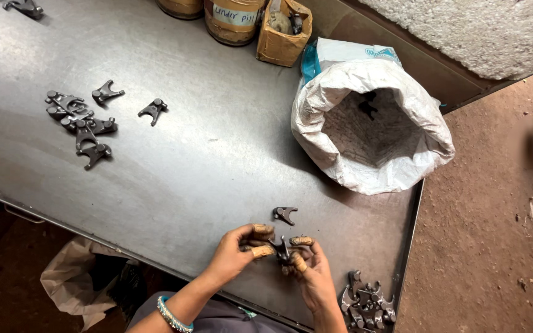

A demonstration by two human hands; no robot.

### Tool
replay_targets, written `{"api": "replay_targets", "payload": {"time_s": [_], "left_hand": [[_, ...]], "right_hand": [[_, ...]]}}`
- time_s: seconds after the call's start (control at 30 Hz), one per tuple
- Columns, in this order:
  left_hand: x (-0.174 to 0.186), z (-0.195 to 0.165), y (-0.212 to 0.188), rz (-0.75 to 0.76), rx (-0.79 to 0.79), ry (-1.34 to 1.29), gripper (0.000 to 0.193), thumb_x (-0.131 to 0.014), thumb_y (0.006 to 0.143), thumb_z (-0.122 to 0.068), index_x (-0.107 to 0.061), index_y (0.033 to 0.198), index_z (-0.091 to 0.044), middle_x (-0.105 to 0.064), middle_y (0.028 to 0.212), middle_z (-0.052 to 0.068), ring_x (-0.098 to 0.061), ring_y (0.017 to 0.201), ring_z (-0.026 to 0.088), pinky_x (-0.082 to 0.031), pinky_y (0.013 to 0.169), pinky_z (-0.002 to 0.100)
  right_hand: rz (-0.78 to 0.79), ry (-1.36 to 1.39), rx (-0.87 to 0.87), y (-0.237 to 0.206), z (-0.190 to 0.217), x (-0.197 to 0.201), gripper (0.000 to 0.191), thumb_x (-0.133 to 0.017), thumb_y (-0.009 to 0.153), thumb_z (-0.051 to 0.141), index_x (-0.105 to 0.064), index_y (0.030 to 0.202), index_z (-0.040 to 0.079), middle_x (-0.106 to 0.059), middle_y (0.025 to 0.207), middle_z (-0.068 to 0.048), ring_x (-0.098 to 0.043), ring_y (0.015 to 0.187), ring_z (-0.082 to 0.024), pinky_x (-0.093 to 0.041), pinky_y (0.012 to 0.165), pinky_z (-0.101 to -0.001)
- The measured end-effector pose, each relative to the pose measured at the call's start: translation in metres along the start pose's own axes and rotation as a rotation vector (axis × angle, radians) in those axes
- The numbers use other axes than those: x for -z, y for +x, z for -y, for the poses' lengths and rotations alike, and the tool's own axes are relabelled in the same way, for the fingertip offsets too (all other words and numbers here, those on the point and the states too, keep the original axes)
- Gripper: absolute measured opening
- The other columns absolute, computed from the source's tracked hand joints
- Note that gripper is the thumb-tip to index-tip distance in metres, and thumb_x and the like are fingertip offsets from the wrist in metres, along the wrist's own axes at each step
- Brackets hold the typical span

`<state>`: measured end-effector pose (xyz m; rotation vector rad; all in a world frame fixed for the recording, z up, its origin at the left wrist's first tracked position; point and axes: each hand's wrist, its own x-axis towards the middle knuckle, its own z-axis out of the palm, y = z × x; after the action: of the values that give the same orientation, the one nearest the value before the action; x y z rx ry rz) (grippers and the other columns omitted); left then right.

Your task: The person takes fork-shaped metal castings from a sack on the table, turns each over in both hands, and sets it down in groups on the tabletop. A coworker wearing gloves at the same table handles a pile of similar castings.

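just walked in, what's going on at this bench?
A person at a metal table holds one small dark forked metal part between both hands: left hand, right hand. Another loose part lies just beyond. Part piles sit far left and near right. An open white sack stands to the right.

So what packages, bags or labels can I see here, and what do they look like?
Sack: white woven, open-mouthed, rim rolled down, at the table's right edge.
Carton: small brown cardboard box, open top, at the far edge.
Jar: round, brownish, left of the carton, with a pale handwritten label.
Second jar: further left, mostly cut off.
Bag: crumpled, tan, on the floor below the table.
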<state>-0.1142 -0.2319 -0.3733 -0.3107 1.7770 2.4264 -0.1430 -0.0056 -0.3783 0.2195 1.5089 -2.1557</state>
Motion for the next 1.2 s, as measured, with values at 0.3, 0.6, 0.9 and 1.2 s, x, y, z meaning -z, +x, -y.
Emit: {"api": "replay_targets", "payload": {"time_s": [0.3,0.6,0.9,1.2], "left_hand": [[0.0,0.015,-0.003,0.032,0.17,-0.253,0.015,-0.081,0.084,-0.005,-0.071,0.094,-0.001,-0.072,0.08,0.002,-0.065,0.07,0.007,-0.054,0.06,0.024],[-0.003,-0.015,-0.005,-0.09,0.077,0.292,0.026,-0.09,0.075,-0.017,-0.075,0.088,-0.001,-0.077,0.076,0.003,-0.065,0.066,0.007,-0.054,0.061,0.024],[0.0,-0.027,-0.005,-0.178,0.087,0.278,0.026,-0.084,0.078,-0.015,-0.076,0.1,-0.004,-0.081,0.092,0.003,-0.072,0.079,0.009,-0.058,0.07,0.025],[0.004,-0.033,0.0,-0.108,0.05,-0.013,0.054,-0.087,0.071,-0.009,-0.066,0.121,-0.01,-0.077,0.106,0.0,-0.072,0.092,0.008,-0.06,0.078,0.024]], "right_hand": [[-0.088,0.284,-0.173,0.001,-0.02,0.006,0.027,-0.063,0.097,0.011,-0.062,0.122,-0.001,-0.071,0.096,-0.008,-0.069,0.08,-0.017,-0.058,0.07,-0.0299],[0.101,-0.281,-0.079,0.037,0.04,0.023,0.037,-0.081,0.086,0.016,-0.068,0.11,-0.009,-0.072,0.094,-0.013,-0.067,0.082,-0.02,-0.057,0.073,-0.0276],[-0.048,-1.289,0.49,0.059,0.074,-0.066,0.055,-0.087,0.064,-0.004,-0.065,0.114,0.004,-0.063,0.112,-0.017,-0.06,0.105,-0.03,-0.052,0.091,-0.0406],[0.107,0.235,0.046,0.05,0.036,-0.014,0.048,-0.078,0.079,-0.009,-0.058,0.12,0.006,-0.068,0.122,-0.015,-0.067,0.111,-0.026,-0.055,0.095,-0.0379]]}}
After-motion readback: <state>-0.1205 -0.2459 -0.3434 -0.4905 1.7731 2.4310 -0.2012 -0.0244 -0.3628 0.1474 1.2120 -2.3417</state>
